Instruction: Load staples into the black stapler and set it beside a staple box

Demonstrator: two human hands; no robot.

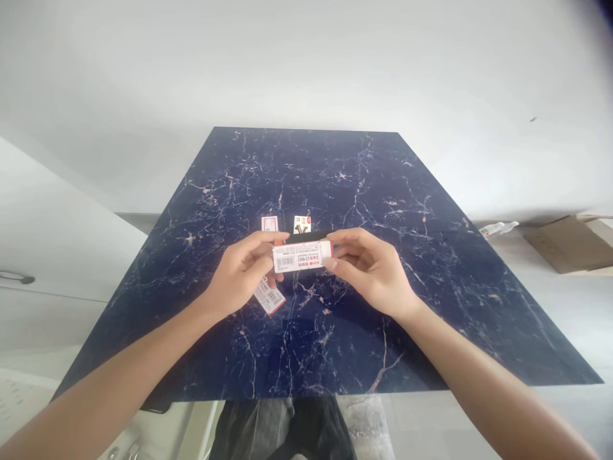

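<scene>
My left hand (244, 265) and my right hand (371, 268) hold a small white box of staples (299, 256) between them, above the middle of the table. Thumbs and fingers pinch its two ends, and its face with red print and a barcode is turned up. Right behind it shows a black strip (311, 237) of something I cannot make out. A second white box with red edges (271, 298) lies slanted below my left hand, partly hidden by it. Beyond my hands lie another white and red box (269, 223) and a small printed packet (302, 224).
The dark blue marble-patterned table (297, 172) stands against a white wall (306, 64). On the right, past the table's edge, are a cardboard box (569, 244) and a clear plastic item (499, 228). My legs (282, 428) are below the front edge.
</scene>
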